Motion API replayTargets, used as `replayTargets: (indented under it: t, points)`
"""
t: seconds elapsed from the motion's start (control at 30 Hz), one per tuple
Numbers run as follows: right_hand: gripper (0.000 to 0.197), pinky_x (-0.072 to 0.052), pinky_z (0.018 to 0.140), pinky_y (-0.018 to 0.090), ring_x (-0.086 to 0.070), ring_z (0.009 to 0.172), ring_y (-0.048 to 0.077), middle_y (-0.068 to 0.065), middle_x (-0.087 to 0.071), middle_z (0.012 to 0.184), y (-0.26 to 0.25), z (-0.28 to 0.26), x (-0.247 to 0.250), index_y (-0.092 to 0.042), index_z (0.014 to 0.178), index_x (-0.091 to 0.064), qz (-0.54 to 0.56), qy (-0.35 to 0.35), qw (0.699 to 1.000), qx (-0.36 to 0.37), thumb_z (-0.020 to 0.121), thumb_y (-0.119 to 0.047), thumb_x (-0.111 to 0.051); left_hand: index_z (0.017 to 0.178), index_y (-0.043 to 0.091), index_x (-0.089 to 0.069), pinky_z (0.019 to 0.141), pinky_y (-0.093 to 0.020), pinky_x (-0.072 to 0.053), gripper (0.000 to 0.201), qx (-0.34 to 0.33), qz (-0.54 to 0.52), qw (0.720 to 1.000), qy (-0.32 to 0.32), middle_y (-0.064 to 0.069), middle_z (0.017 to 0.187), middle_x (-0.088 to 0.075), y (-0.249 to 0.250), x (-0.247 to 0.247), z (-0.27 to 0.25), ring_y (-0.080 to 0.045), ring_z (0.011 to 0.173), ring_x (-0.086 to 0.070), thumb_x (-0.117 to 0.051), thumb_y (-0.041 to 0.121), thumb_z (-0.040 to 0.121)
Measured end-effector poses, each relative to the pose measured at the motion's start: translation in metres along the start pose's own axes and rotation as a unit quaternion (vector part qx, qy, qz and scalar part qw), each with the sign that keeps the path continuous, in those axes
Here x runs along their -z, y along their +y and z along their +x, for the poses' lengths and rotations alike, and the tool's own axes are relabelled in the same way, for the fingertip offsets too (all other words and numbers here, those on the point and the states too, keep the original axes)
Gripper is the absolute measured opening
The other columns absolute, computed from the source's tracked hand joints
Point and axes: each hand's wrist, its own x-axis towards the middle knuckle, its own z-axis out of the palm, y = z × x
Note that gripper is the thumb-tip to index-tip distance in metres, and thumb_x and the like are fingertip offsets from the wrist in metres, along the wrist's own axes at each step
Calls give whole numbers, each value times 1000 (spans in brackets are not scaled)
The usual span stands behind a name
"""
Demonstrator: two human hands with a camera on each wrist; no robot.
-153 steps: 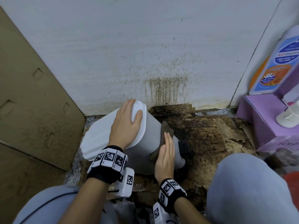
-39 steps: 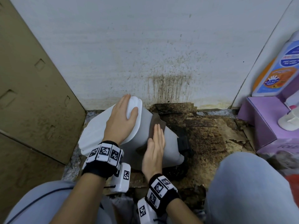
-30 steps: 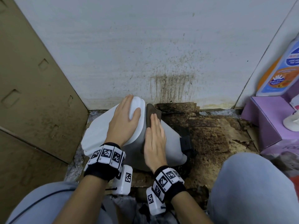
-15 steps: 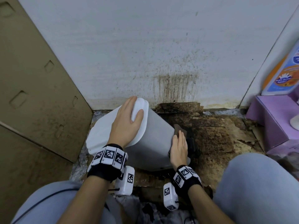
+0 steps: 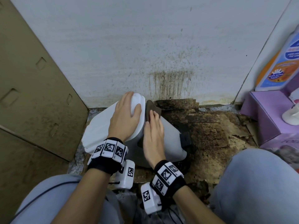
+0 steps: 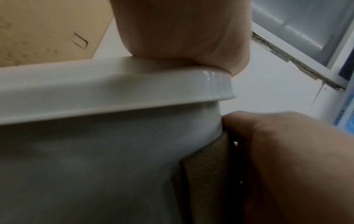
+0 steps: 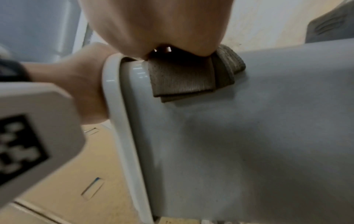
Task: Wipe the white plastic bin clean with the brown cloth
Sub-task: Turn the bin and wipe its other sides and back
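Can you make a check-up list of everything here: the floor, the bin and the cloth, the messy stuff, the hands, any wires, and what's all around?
Surface: floor stained dark brown, with peeling patches.
Job's things: white plastic bin lies tipped on its side, lid end to the left; folded brown cloth lies on its side wall, just beside the lid rim.
Clutter: purple box and a labelled bottle at the right.
Hands: left hand rests flat on the bin's lid; right hand presses the cloth with straight fingers.
Cables: thin black cord below the right wrist.
Surroundings: white wall with a brown streaked stain; cardboard panel at the left.
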Motion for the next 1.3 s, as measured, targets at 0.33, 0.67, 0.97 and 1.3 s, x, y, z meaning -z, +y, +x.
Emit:
replayTargets:
  t: [0.33,0.67,0.97,1.3]
  points:
    - [38,-15,112,4,-24,145,-1,-8,-42,152,-3,-6,-2,-25,145,-47,24,70,996,49,110,-24,-33,153,32,-32,110,-38,-30,50,5,-30,1000,7,15,158,-36,-3,3,-1,-9,145,-32,-42,37,104]
    - [31,-49,88,26,-61,94,8,-3,-64,105,-64,28,33,-22,124,-57,216,65,973,-38,108,-36,-34,157,31,-33,119,-23,-18,48,26,-116,993,-22,15,163,-32,6,-2,-3,-1,148,-26,-21,40,111]
    - [35,-32,112,26,-34,138,6,-9,-37,144,-49,25,59,-26,139,-53,58,32,997,38,106,-36,-44,139,35,-57,119,-32,-27,49,100,-456,884,-20,14,154,-47,39,-12,-10,-2,143,-37,-38,55,98]
    - [44,-27,112,35,-22,142,14,-6,-30,152,-12,26,113,-30,145,-39,-67,40,997,29,105,-47,-39,129,13,-64,109,-31,-46,32,92,-470,876,49,-1,131,-68,32,-5,-7,-8,125,-62,-43,11,105]
